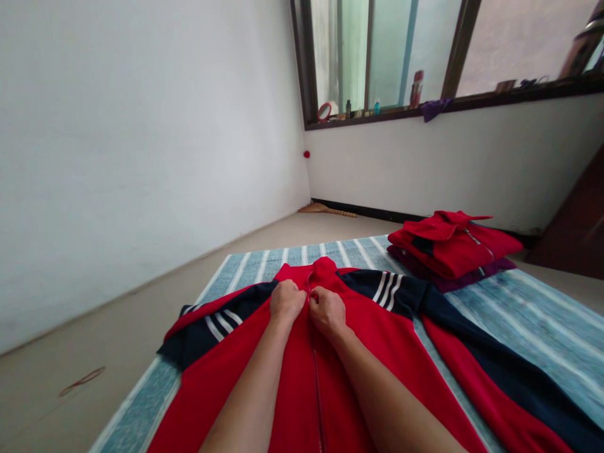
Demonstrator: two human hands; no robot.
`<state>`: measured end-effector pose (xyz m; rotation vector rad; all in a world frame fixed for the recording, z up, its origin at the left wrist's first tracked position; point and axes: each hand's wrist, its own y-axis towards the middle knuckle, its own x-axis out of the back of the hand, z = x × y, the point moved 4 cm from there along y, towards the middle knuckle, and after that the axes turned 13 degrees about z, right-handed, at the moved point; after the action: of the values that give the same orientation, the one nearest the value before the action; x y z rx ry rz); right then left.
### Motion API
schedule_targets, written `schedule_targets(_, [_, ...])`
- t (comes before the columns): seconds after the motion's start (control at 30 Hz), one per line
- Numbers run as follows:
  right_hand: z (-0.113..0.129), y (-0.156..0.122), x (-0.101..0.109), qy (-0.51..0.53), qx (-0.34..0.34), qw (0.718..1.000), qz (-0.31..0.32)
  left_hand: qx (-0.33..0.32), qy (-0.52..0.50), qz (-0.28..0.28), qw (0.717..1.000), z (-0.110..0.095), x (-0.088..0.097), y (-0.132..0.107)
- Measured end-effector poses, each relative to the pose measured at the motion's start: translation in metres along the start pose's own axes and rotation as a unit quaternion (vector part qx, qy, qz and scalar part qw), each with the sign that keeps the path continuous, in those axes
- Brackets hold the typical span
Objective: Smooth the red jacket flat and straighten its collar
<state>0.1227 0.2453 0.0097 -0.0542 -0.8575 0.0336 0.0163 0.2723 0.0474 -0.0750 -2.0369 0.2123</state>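
A red zip jacket (387, 358) with navy, white-striped sleeves lies spread out, front up, collar away from me. My left hand (287, 301) is closed at the left side of the front zip, just below the collar. Close beside it, my right hand (328, 309) pinches at the zip's right edge. Both hands grip the jacket's front; the zip pull is hidden by my fingers. Below my hands the zipper (318, 384) runs joined down the front. The right sleeve stretches out toward the lower right, while the left one is folded short.
Beneath the jacket is a blue-and-white striped sheet (245, 267). Folded red clothes (453, 242) are stacked at the back right, on a purple garment (448, 280). A hand broom (325, 209) lies by the wall. Bottles and a mirror (324, 112) stand on the windowsill.
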Motion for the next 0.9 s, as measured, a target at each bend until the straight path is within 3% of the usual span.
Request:
schedule_targets(0.1, [-0.001,0.0,-0.002,0.004,0.02,1.0,-0.014,0.003,0.008,-0.05,0.999,-0.01,0.002,0.014])
schedule_targets(0.23, [-0.002,0.0,-0.001,0.007,0.025,0.999,-0.027,0.011,-0.001,-0.065,0.998,-0.02,-0.007,0.028])
schedule_targets(0.5, [-0.005,0.003,-0.001,0.016,0.003,1.0,-0.027,0.046,-0.132,-0.062,0.988,0.002,-0.008,0.046])
schedule_targets(0.7, [-0.004,0.003,0.0,0.01,0.0,1.0,-0.025,0.054,-0.33,-0.027,0.942,0.02,-0.014,0.043])
schedule_targets(0.9, [-0.002,0.003,0.002,-0.003,-0.012,1.0,-0.001,0.025,-0.417,-0.021,0.908,0.029,-0.019,0.039])
